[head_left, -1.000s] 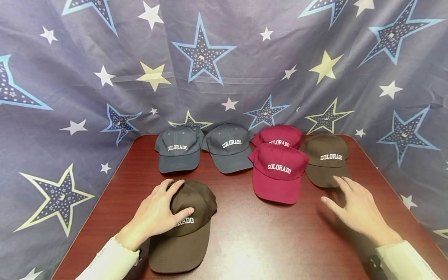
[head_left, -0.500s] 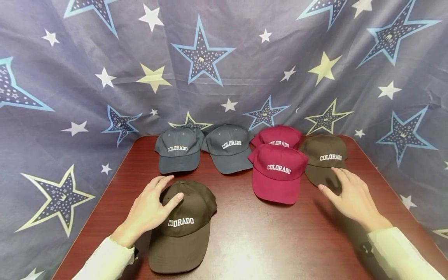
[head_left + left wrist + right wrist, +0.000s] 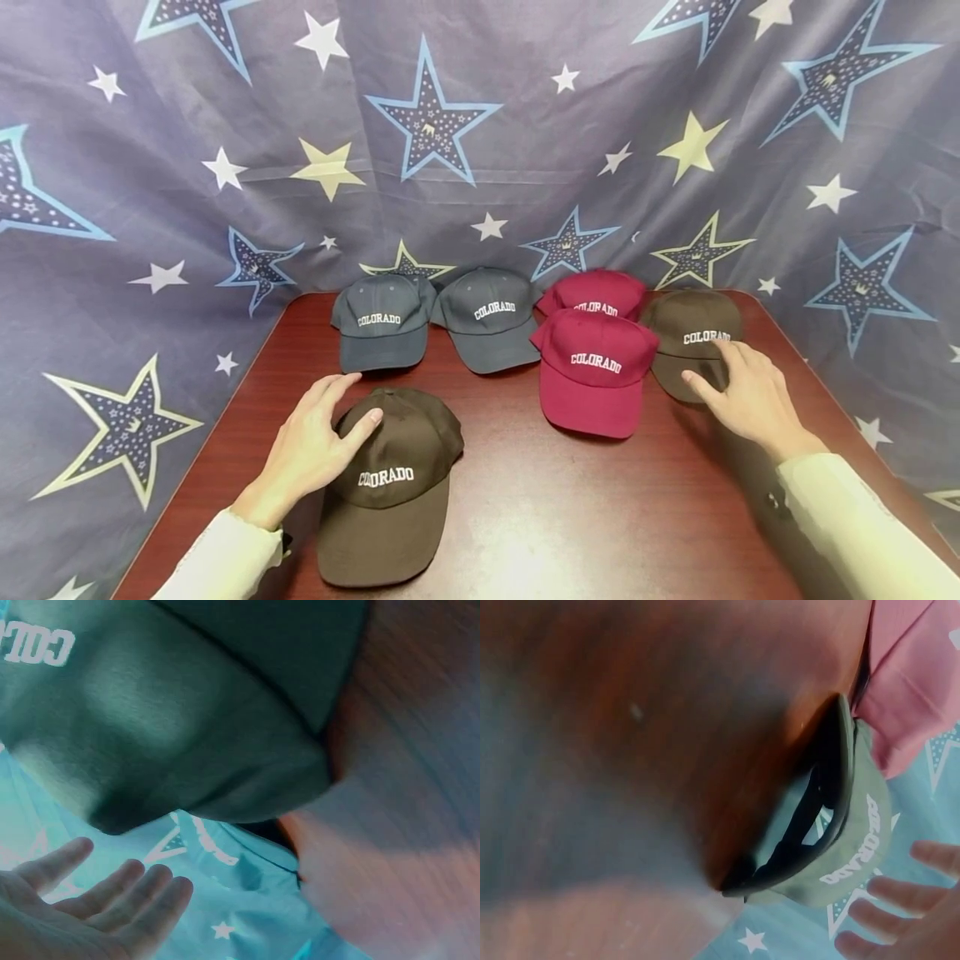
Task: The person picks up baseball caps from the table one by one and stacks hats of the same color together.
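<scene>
Just beside the left hand (image 3: pixel 307 442), seeing the near brown cap (image 3: pixel 412 442) resting upright on the table (image 3: pixel 510 517), with the brim pointing back past the wrist. Spreading the left fingers and thumb apart, gripping nothing; crossing the crown with the thumb in the head view, without showing clearly whether touching. Hovering with the right hand (image 3: pixel 757 404) by the far brown cap (image 3: pixel 690 317), likewise holding fingers and thumb apart, clasping nothing, and in the right wrist view leaving a gap between fingertips and crown. Inward from the right hand, finding the front red cap (image 3: pixel 595 383) hiding part of the rear red cap (image 3: pixel 600 287). Beyond the left hand, seeing the left grey cap (image 3: pixel 381 337) and the right grey cap (image 3: pixel 491 333) standing side by side, meeting at the edges in view. Judging progress by this layout alone, apparently being done with grouping the greys, lying next to each other, and the reds, lying one before the other. Probably leaving only the browns unmatched, lying well apart, one by each hand. Showing no cap lifted or held, and giving no sure sign whether either brown is already sitting where wanted.
</scene>
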`<state>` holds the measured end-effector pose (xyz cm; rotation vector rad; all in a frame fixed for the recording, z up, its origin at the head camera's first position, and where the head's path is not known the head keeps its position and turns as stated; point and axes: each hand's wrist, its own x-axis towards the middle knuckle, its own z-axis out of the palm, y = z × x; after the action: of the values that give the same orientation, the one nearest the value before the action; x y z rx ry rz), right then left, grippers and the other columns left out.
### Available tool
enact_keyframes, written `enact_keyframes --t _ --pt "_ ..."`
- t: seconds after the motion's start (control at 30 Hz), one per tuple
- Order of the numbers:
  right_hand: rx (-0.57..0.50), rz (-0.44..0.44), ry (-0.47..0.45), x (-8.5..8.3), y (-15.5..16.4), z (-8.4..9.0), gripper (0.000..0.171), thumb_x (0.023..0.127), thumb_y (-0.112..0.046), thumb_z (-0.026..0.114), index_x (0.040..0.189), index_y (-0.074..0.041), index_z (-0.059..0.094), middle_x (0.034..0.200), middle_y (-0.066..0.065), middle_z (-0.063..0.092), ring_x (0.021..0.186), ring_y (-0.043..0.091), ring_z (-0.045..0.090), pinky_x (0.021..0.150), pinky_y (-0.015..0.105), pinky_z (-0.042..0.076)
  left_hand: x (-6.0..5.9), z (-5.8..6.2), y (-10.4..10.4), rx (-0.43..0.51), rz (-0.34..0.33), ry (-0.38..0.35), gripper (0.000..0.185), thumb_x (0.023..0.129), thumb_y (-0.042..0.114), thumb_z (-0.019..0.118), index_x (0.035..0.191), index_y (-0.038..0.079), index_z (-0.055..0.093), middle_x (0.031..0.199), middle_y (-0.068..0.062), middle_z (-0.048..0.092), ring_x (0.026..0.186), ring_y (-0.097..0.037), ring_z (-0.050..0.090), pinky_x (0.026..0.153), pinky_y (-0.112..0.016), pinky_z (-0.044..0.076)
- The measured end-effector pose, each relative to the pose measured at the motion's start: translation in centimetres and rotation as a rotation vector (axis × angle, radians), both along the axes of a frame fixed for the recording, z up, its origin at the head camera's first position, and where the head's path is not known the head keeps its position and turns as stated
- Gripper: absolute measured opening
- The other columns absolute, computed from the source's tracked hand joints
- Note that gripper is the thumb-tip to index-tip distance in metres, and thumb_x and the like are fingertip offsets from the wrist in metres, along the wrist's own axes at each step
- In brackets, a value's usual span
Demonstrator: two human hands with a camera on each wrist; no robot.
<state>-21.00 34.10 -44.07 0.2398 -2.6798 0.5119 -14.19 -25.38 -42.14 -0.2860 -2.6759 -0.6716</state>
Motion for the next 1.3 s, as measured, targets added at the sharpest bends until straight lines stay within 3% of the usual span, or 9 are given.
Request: enact_keyframes --t 0.3,0.67,1.3 --pt "-0.009 -0.036 -0.018 -2.4 0.5 0.9 0.074 0.095 -0.049 0.067 0.144 0.002 0.047 0.139 0.033 0.048 0.125 0.059 0.043 0.096 0.072 0.032 -0.4 -0.9 -1.6 0.041 0.022 0.01 0.057 0.098 0.046 0.067 0.141 0.009 0.058 0.139 -0.015 0.057 0.129 -0.038 0.055 0.098 -0.061 0.045" --pt "-0.013 -0.107 -0.109 -4.9 0.6 2.4 0.078 0.095 -0.061 0.061 0.148 -0.006 0.043 0.145 0.034 0.038 0.126 0.064 0.035 0.095 0.074 0.028 -0.4 -1.4 -3.3 0.054 0.078 -0.058 0.057 0.101 0.047 0.062 0.142 0.009 0.057 0.14 -0.018 0.057 0.129 -0.042 0.054 0.1 -0.061 0.043" --pt "0.027 -0.13 -0.243 -8.0 1.6 2.0 0.096 0.091 -0.069 0.061 0.16 -0.011 0.027 0.151 0.042 0.02 0.129 0.074 0.023 0.095 0.081 0.021 -0.3 -1.4 -3.8 0.028 0.08 -0.095 0.059 0.101 0.049 0.06 0.144 0.009 0.056 0.14 -0.019 0.057 0.129 -0.042 0.054 0.099 -0.062 0.044"
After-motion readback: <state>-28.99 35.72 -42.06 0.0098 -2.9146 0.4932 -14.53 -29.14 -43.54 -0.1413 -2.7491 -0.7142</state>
